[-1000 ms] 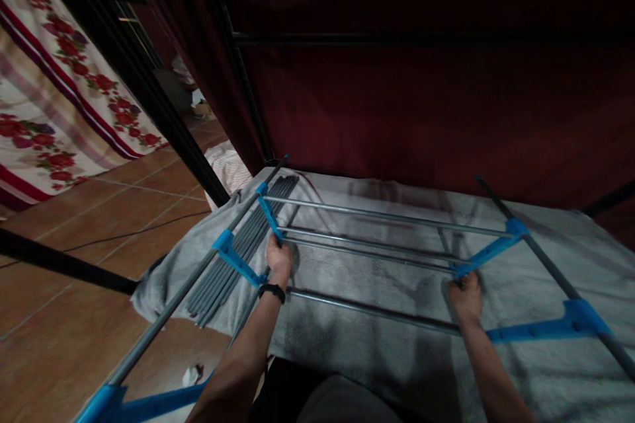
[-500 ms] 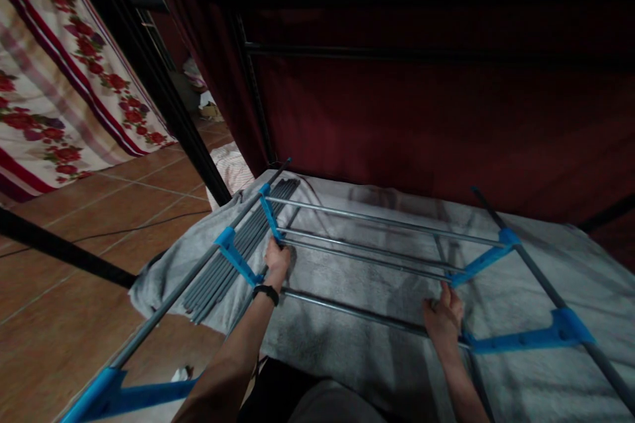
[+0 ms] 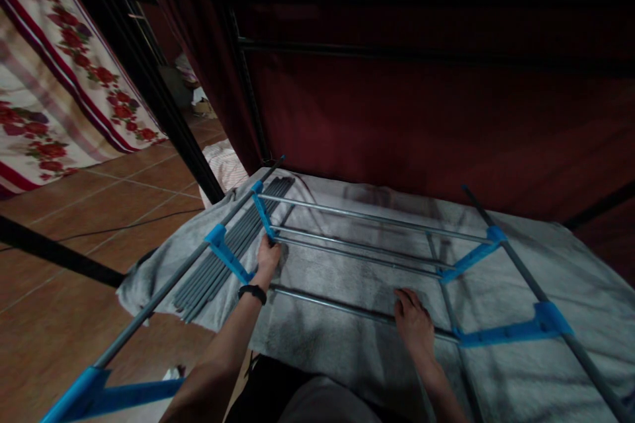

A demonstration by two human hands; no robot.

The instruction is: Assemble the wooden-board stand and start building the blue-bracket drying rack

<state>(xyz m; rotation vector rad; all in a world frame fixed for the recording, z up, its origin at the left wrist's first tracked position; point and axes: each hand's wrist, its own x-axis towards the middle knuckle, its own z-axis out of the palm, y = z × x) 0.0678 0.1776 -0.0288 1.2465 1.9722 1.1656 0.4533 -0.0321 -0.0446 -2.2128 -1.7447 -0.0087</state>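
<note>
A rack frame of grey metal rods point(image 3: 377, 218) and blue plastic brackets point(image 3: 469, 256) lies over a grey towel point(image 3: 342, 344) on the floor. My left hand point(image 3: 268, 256) is closed on the end of a rod by the left blue bracket point(image 3: 262, 214); a dark band is on that wrist. My right hand point(image 3: 414, 327) lies flat with fingers stretched out over the nearest cross rod point(image 3: 327, 303), left of the lower right bracket point(image 3: 510, 332). A bundle of loose grey rods point(image 3: 223, 254) lies on the towel under the frame's left side.
A dark red fabric wall point(image 3: 421, 106) on a black frame stands behind the towel. Brown floor tiles point(image 3: 74, 225) spread to the left, with a black bar point(image 3: 54, 254) and a flowered cloth point(image 3: 59, 79) hanging beyond. A long side rod point(image 3: 149, 307) runs toward me.
My right hand let go near the right blue bracket, moved left along the nearest rod and opened flat. My left hand kept its hold. The view shifted slightly.
</note>
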